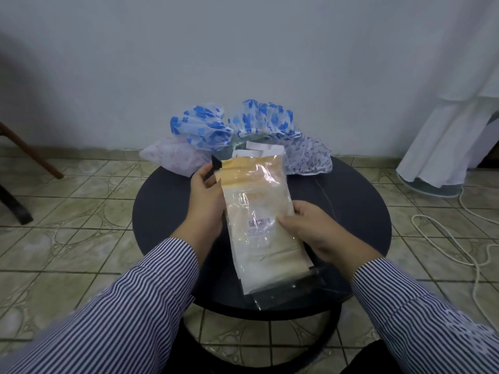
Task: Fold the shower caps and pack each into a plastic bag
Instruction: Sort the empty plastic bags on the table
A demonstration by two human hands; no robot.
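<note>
A clear plastic bag with a folded pale yellow shower cap inside is held over the round black table. My left hand pinches its upper left edge near the flap. My right hand grips its right side, thumb lying on the front by a small label. Behind it, at the table's far edge, lie several loose caps: a blue-flowered one, a second blue-flowered one, a white and pink one and a white one with thin blue print. More flat bags show just behind the held one.
The table stands on a tiled floor close to a pale wall. A wooden leg slants at the left. White cloth over a stand is at the right, with a white cord looping on the floor.
</note>
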